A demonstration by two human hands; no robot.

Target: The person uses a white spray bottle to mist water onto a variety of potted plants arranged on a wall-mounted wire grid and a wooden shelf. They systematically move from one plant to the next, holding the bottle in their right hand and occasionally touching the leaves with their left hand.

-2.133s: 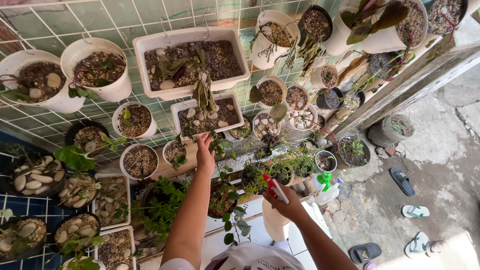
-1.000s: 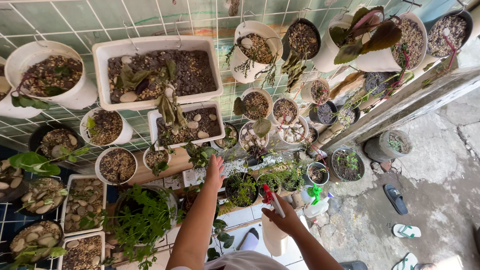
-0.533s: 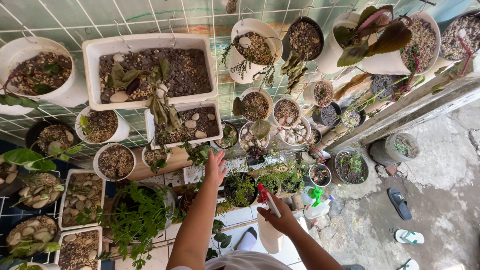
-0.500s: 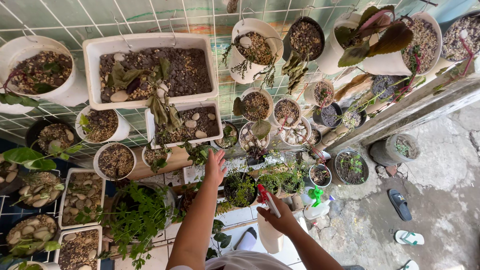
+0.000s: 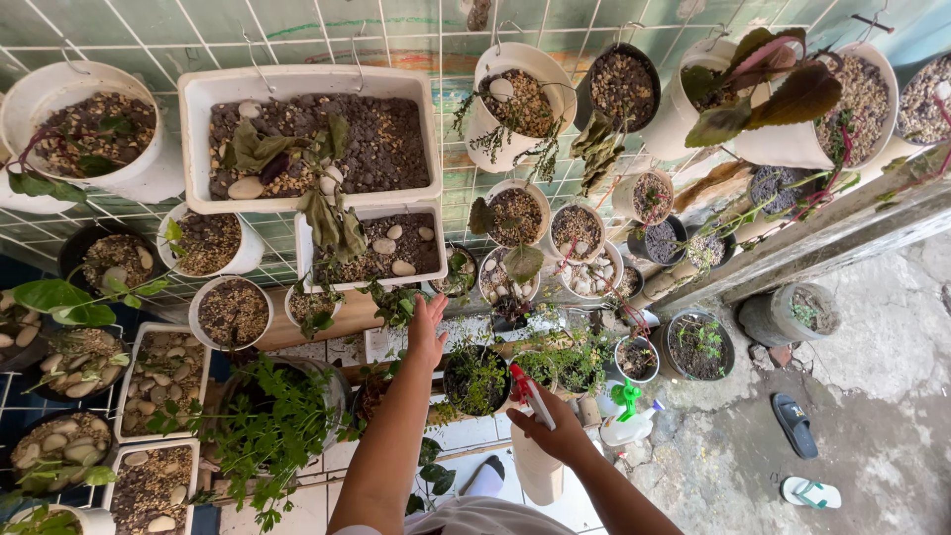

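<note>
Spray bottle (image 5: 536, 451) with red nozzle sits low centre, clenched in the right hand (image 5: 550, 431), aimed at a black pot (image 5: 475, 381). Left hand (image 5: 426, 332) is released, fingers spread, touching leaves (image 5: 396, 302) under the white planter (image 5: 371, 248). Green-topped sprayer (image 5: 626, 416) stands just right.

The single head camera looks steeply down from above and behind the left hand (image 5: 428, 332) and right hand (image 5: 548, 428), facing the pots (image 5: 515, 213) just beyond them, fairly near.
</note>
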